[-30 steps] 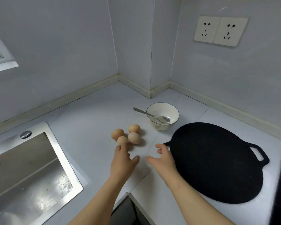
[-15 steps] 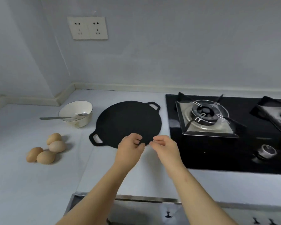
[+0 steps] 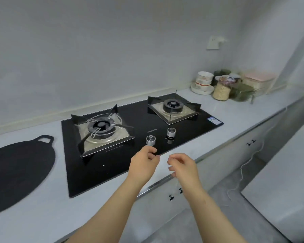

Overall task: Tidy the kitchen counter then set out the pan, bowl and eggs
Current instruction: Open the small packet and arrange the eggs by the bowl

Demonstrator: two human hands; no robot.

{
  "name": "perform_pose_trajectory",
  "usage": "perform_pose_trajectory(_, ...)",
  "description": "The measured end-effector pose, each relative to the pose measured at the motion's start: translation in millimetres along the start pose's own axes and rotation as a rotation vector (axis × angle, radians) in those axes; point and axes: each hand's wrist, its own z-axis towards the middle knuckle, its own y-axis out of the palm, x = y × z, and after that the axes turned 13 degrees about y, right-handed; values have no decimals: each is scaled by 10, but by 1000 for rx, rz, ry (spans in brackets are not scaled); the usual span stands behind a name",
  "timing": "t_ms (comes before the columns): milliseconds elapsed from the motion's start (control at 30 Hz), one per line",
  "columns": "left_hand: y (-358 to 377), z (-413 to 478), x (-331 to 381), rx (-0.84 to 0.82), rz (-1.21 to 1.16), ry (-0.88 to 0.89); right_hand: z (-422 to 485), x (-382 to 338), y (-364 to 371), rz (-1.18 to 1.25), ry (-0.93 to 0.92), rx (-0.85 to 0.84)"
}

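The flat black pan [image 3: 16, 171] with a loop handle lies on the pale counter at the far left, partly cut off by the frame edge. My left hand [image 3: 144, 165] hovers over the front edge of the black hob, fingers loosely curled, holding nothing. My right hand [image 3: 184, 168] hangs beside it above the counter's front edge, also loosely curled and empty. Both hands are far to the right of the pan. The bowl with the spoon and the eggs are out of view.
A black two-burner gas hob [image 3: 135, 137] with two silver knobs [image 3: 151, 140] fills the counter's middle. Stacked bowls [image 3: 203, 82], a grain jar [image 3: 222, 89] and containers crowd the far right corner. Cabinet doors [image 3: 218, 165] and a white cable [image 3: 244, 171] lie below the edge.
My view has swung right, from the eggs and bowl past the pan to the hob. Both hands moved right with it, staying empty and close together.
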Motion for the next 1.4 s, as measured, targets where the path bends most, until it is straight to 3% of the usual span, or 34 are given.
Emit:
perform_pose_trajectory(333,2009,421,1082,-258,-106,200,471,-27,-2111,166,1,303)
perform_pose_trajectory(733,4010,424,2172,-791,-254,442,319,211,-4014,382,55,856)
perform_pose_trajectory(1133,5175,433,3368,-1195,-296,739,2,-132,-5272,505,-31,1413)
perform_pose_trajectory(1267,5490,380,3804,-1208,-328,825,-226,-147,-5750,449,-65,1618)
perform_pose_trajectory(1333,5652,279,4007,-1205,-323,916,-275,-70,-5995,303,37,1657)
perform_pose_trajectory(1400,5764,162,4133,-1243,-284,1053,-266,28,-6199,71,244,1594)
